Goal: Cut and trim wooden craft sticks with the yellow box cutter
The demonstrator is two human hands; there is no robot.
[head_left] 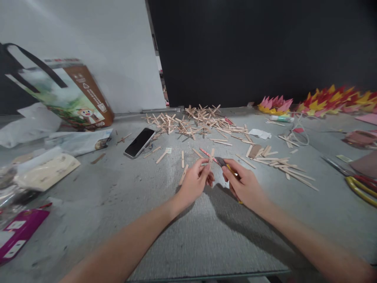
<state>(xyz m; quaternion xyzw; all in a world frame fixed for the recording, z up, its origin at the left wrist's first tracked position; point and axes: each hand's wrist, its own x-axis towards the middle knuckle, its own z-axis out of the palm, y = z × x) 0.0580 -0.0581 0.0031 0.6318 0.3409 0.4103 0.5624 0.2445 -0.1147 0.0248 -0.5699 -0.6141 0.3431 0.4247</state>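
My left hand [194, 177] pinches a short wooden craft stick [211, 155] between thumb and fingers, the stick pointing up and away from me. Beside it, my right hand [242, 179] is wrapped round what looks like a utility knife [220, 161], with a dark grey front end and a yellow body mostly hidden in the fingers. The front end is close to the stick; whether they touch I cannot tell. A red-and-white patterned strip [204, 151] lies behind the stick, in line with the knife. Loose craft sticks [182, 159] lie just left of my hands.
A pile of crossed craft sticks [176, 124] spreads along the back. More sticks [282, 163] lie at right, near yellow-handled scissors [357, 188], a glue tube [282, 118] and folded paper pieces [330, 102]. At left are a phone [140, 142], a shopping bag [79, 96] and a purple packet [23, 232].
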